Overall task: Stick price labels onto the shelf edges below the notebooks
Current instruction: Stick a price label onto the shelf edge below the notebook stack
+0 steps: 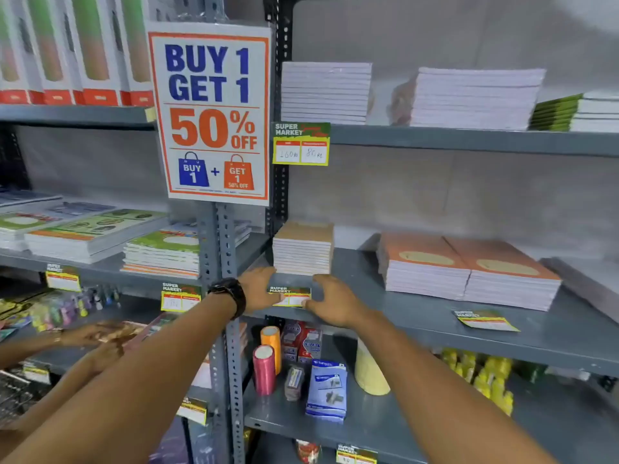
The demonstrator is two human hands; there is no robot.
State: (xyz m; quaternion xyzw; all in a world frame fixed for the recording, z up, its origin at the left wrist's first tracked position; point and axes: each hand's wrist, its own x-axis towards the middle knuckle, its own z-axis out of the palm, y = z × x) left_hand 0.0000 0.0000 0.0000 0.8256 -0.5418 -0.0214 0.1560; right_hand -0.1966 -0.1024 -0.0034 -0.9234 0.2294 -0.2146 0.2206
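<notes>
A green and yellow price label [290,295] lies against the front edge of the grey middle shelf [418,324], right below a small stack of brown-covered notebooks [303,251]. My left hand [259,289], with a black watch on the wrist, presses the label's left end. My right hand [330,301] presses its right end. Another label [484,320] lies loose on the same shelf, in front of two orange notebook stacks [469,269]. A written label [300,144] hangs on the upper shelf edge under white notebooks [325,92].
A "BUY 1 GET 1 50% OFF" sign [212,112] hangs on the grey upright. Another person's hands [97,343] work at the left shelves. Ribbon spools [268,358], stapler boxes [326,386] and yellow items [479,376] fill the lower shelf.
</notes>
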